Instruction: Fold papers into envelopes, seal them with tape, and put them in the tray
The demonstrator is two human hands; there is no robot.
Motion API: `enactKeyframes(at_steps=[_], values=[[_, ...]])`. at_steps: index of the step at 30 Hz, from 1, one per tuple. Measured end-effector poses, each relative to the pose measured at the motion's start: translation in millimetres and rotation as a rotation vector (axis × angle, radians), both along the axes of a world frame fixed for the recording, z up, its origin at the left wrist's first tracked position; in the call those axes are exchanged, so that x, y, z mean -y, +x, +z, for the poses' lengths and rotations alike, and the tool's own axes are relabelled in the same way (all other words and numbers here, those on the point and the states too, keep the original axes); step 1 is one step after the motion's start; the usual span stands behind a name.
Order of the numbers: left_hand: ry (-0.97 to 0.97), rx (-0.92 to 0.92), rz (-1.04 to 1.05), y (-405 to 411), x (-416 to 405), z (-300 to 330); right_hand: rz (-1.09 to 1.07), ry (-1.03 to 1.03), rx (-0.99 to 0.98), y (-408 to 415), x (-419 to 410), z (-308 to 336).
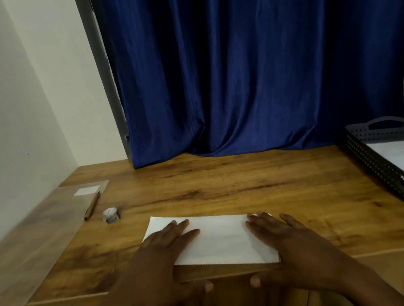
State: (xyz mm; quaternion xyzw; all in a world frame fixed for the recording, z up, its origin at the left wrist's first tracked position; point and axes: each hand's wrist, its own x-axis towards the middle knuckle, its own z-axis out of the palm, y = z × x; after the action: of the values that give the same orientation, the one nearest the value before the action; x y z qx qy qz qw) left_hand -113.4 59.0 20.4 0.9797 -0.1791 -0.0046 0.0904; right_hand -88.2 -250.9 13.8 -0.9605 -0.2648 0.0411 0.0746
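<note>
We see both hands flat on the paper (pixel 219 240), which lies near the desk's (pixel 228 188) front edge, about mid-width. Left hand (pixel 158 264) has an open grip, fingers straight, pressing the sheet's left end; right hand (pixel 293 241) likewise open and flat on the right end, thumbs off the paper toward the front edge. Tape roll (pixel 111 215) sits left of the paper, apart from it, a pen (pixel 92 206) just beyond. Dark perforated tray (pixel 374 164) at the desk's right edge holds white sheets. Blue curtain (pixel 247 65) hangs over the back edge
</note>
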Motion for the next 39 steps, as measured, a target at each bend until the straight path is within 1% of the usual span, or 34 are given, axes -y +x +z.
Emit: enactKeyframes(at_steps=[2,4,6,9,11,13,16,18,21,23,24,25,26,29,31,33,35,39], values=[[0.032,0.012,-0.002,-11.5,-12.9,3.7,0.028,-0.013,0.048,-1.8,3.2,-2.8],[0.016,0.063,-0.015,-17.3,-26.5,0.8,0.037,-0.009,0.116,-2.2,5.2,-8.1],[-0.042,0.109,-0.020,-20.7,-40.4,-7.6,0.052,0.037,0.171,-5.2,8.8,-14.0],[-0.159,0.158,-0.020,-26.3,-54.7,-18.8,0.082,0.175,0.236,-11.5,20.0,-26.2],[-0.262,0.187,-0.030,-30.9,-60.1,-21.2,0.087,0.321,0.251,-16.6,28.1,-32.1],[-0.424,0.190,-0.019,-34.2,-64.2,-20.3,0.077,0.531,0.216,-21.7,31.4,-31.4],[-0.674,0.152,0.014,-34.2,-63.6,-8.8,-0.021,0.838,0.008,-27.1,27.6,-14.5],[-0.835,0.175,0.074,-30.2,-56.4,4.2,-0.083,1.008,-0.049,-24.9,22.3,2.6],[-1.017,0.257,0.193,-12.4,-38.9,22.8,-0.198,1.179,-0.019,-10.0,14.6,19.3],[-1.184,0.243,0.258,6.1,-29.7,26.4,-0.307,1.309,-0.095,2.2,7.2,26.4],[-1.221,0.236,0.297,15.9,-27.0,25.1,-0.356,1.342,-0.121,8.3,3.0,27.2],[-1.213,0.240,0.331,24.9,-24.8,21.5,-0.393,1.325,-0.115,14.8,0.2,24.3],[-1.158,0.250,0.355,32.7,-22.6,16.6,-0.428,1.262,-0.078,22.7,-1.6,19.0],[-0.920,0.255,0.389,47.4,-21.5,-3.8,-0.526,0.900,0.089,40.3,-2.7,-3.7],[-0.794,0.267,0.369,51.4,-22.3,-11.9,-0.528,0.729,0.167,45.5,-4.0,-13.3],[-0.611,0.326,0.371,52.8,-23.5,-16.2,-0.528,0.567,0.251,49.5,-3.4,-19.0],[-0.507,0.367,0.360,52.2,-23.4,-17.8,-0.540,0.500,0.282,51.3,-2.2,-21.4],[-0.521,0.391,0.367,51.3,-23.3,-13.9,-0.497,0.428,0.289,50.1,-1.8,-20.0]])
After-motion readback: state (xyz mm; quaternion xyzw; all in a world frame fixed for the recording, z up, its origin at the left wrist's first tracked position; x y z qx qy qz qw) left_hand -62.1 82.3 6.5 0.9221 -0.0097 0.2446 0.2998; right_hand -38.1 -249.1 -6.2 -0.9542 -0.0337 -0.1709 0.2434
